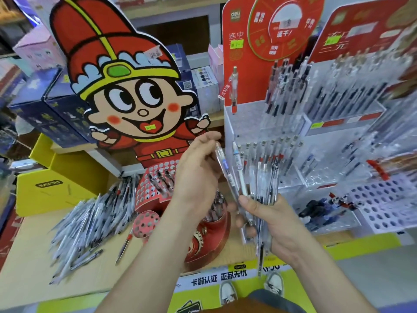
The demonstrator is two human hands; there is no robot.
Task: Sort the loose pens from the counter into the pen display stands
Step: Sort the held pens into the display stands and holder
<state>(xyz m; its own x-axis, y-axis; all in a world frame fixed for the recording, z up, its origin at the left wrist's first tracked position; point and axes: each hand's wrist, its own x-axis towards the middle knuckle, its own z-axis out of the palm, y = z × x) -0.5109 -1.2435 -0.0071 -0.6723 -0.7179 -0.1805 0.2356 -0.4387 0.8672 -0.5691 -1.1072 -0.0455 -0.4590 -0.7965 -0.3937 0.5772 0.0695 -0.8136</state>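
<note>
Okay, right hand grips a bundle of pens, fingers curled round the lower ends, tips fanned upward. Left hand is just beside it on the left, its back to the camera, fingertips pinching the top of one clear pen with a blue grip. That pen's lower end sits in the bundle by my right thumb. The left thumb is hidden.

Loose pens lie in a big heap on the tabletop, well to the left of my left hand and blurry. One red-tipped pen lies alone between the heap and my left forearm.

Under and beyond my left hand stands a red perforated stand with a few pens in its holes, and a cartoon character cutout rises behind it. Just beyond my right hand is a clear tiered pen stand, rows of pens upright in it, with a red backboard. To the right of my right hand is a white hole tray. A yellow box sits far left, past the heap.
</note>
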